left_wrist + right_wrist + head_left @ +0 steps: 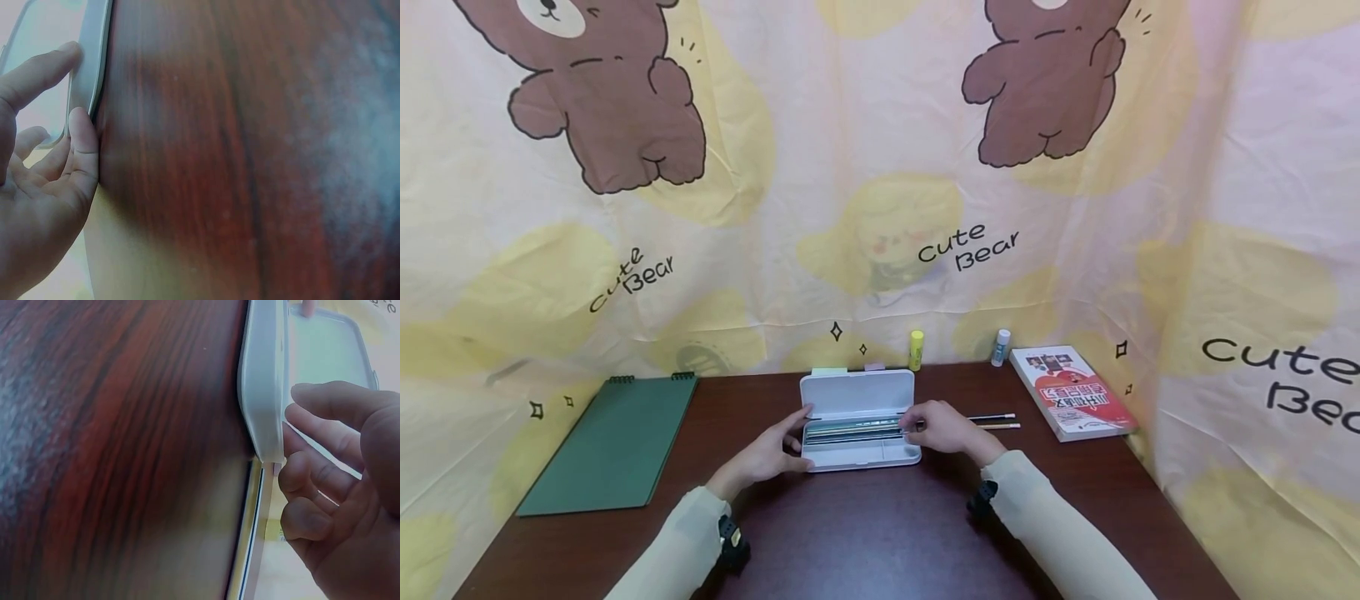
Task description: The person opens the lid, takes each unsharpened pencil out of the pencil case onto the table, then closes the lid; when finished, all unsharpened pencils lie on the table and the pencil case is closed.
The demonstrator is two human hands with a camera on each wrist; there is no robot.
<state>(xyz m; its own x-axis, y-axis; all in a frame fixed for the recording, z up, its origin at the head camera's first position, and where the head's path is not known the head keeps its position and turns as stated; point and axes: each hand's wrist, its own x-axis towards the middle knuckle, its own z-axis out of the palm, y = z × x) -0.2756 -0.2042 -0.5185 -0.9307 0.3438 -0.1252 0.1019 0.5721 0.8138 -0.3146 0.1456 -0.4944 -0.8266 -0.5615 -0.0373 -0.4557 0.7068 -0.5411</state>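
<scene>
An open white pencil case (850,458) lies on the table, its lid (857,392) raised at the back. Several pencils (850,432) lie lengthwise inside it. My left hand (769,448) holds the case's left end, with the thumb at the front corner and fingers behind; the left wrist view shows thumb and fingers against the case wall (87,69). Over the right end, my right hand (943,427) has thumb and forefinger close together at the pencils' ends. The case wall (265,381) partly hides those fingertips in the right wrist view, so whether they pinch a pencil is unclear.
Two loose pencils (1000,426) lie right of the case. Behind it stand a yellow highlighter (916,350) and a glue stick (1000,348). A book (1071,392) lies at the right, a green spiral pad (613,446) at the left. A printed curtain (820,167) backs the table.
</scene>
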